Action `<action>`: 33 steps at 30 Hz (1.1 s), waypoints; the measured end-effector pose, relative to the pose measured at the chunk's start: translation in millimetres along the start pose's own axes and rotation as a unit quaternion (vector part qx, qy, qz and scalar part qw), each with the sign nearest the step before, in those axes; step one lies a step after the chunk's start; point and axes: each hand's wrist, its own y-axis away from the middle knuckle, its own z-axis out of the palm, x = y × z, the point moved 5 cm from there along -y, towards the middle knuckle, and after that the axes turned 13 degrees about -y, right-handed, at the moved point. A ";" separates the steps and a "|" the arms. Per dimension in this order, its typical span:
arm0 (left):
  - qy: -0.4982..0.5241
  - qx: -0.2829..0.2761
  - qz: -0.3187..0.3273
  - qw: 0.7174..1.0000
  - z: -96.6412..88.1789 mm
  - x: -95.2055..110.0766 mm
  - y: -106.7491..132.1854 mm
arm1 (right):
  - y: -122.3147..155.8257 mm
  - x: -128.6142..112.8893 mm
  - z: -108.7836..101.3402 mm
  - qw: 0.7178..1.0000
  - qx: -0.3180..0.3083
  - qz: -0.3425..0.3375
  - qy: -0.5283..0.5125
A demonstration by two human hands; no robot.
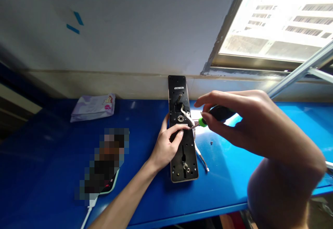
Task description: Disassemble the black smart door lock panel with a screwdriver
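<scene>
A long black door-lock panel (182,163) lies lengthwise on the blue table (229,173), its back side up with holes and a metal spindle showing. My left hand (168,145) grips the panel's left edge, fingers curled over its middle. My right hand (234,118) is closed round a screwdriver (208,119) with a black and green handle. The screwdriver's tip points left at the panel's middle, close to my left fingertips. A white cable (201,157) runs out from the panel to the right.
A phone (110,184) with a white charging cable lies at the front left. A white and purple packet (92,107) rests at the back left by the wall. A tiny dark screw (211,143) lies right of the panel. A window (281,17) is at the upper right.
</scene>
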 end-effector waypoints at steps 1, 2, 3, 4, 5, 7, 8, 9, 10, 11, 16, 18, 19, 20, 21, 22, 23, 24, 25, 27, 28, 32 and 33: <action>-0.002 0.002 0.001 1.000 0.5 -0.1 0.7 | 0.5 1.0 -0.8 1.000 0.010 0.013 0.005; -0.004 0.003 0.003 1.000 0.9 -0.3 1.3 | 0.7 2.3 -2.0 0.999 0.028 0.030 0.015; -0.007 0.006 0.004 1.000 1.1 -0.7 1.9 | 0.5 3.5 -3.0 0.997 0.048 0.045 0.027; -0.008 0.008 0.006 1.000 1.2 -1.1 2.2 | 0.0 4.3 -3.4 0.996 0.061 0.054 0.039; -0.009 0.010 0.008 1.000 1.3 -1.5 2.4 | -0.6 4.4 -3.1 0.995 0.066 0.056 0.048; -0.004 0.008 0.011 1.000 1.3 -2.2 2.1 | -1.6 2.7 -1.2 0.997 0.047 0.037 0.042; -0.001 0.006 0.012 1.000 1.3 -2.4 1.6 | -1.4 1.5 0.0 0.999 0.029 0.022 0.021; 0.002 0.005 0.011 1.000 1.1 -2.4 1.2 | -0.6 0.4 0.6 1.000 0.010 0.007 -0.004; 0.003 0.003 0.010 1.000 0.9 -2.3 0.7 | 0.5 -0.3 0.7 1.000 -0.006 -0.001 -0.025; 0.003 0.003 0.009 1.000 0.5 -2.2 0.2 | 1.8 -0.6 0.1 0.999 -0.016 -0.007 -0.038; 0.008 0.003 0.004 1.000 -0.4 -3.1 -1.0 | 1.9 -0.1 -0.4 0.999 -0.002 -0.031 -0.015; 0.005 0.005 0.006 1.000 -0.7 -4.1 -1.4 | -1.1 0.2 0.4 0.999 0.031 -0.042 0.003; 0.002 0.004 0.006 1.000 -0.7 -4.4 -1.6 | -2.5 0.1 1.0 0.998 0.045 -0.046 0.008; -0.001 0.004 0.006 1.000 -0.7 -4.6 -1.8 | -3.6 0.0 1.9 0.998 0.051 -0.047 0.008; -0.003 0.002 0.005 1.000 -0.6 -4.7 -1.9 | -4.2 -0.6 3.1 0.998 0.046 -0.049 0.003; -0.003 0.001 0.005 1.000 -0.6 -4.6 -2.0 | -4.2 -1.6 4.6 0.998 0.032 -0.052 -0.005; -0.003 0.001 0.005 1.000 -0.6 -4.4 -1.9 | -3.6 -3.0 6.3 0.998 0.011 -0.057 -0.016; -0.004 0.002 0.005 1.000 -0.8 -4.1 -1.9 | -2.6 -4.6 7.6 0.998 -0.010 -0.061 -0.029; -0.005 0.002 0.007 1.000 -0.8 -3.8 -1.8 | -1.2 -5.9 8.2 0.997 -0.027 -0.064 -0.042; -0.003 0.005 0.013 1.000 -1.1 -3.3 -1.7 | 1.1 -7.4 7.9 0.995 -0.044 -0.065 -0.065; 0.000 0.006 0.016 1.000 -1.3 -3.3 -1.8 | 1.6 -7.1 7.0 0.995 -0.041 -0.062 -0.072; 0.003 0.005 0.015 1.000 -1.8 -5.0 -2.3 | 0.4 -1.0 1.8 0.998 0.004 -0.040 -0.055; -0.001 0.004 0.013 1.000 -1.9 -5.4 -2.5 | -0.3 1.5 0.3 0.999 0.019 -0.025 -0.040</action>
